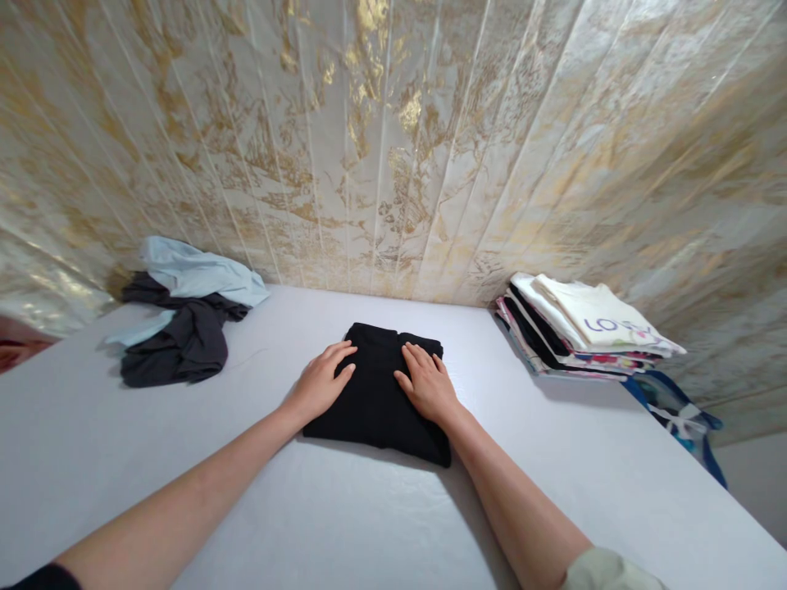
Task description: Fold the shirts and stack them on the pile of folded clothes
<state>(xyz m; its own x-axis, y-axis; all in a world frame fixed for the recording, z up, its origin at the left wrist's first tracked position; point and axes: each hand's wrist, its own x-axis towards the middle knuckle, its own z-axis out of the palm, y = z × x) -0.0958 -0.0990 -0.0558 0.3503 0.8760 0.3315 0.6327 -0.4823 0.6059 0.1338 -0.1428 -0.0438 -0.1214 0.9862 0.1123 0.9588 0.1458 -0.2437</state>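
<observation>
A black folded garment (381, 401) lies flat on the white table in front of me, roughly square in outline. My left hand (320, 381) rests on its left edge, fingers stretched out and pointing toward the far side. On the right part of the cloth lies my right hand (429, 381), its fingers extended and slightly apart. Neither hand grips the fabric. What kind of garment it is, I cannot tell from the folded shape.
A loose heap of dark grey clothing (178, 344) and light blue cloth (200, 270) sits at the back left. A stack of folded clothes (590, 324) stands back right. Beyond its edge is a blue-trimmed bag (682, 418). A gold-patterned curtain (393, 147) hangs behind the table (295, 516).
</observation>
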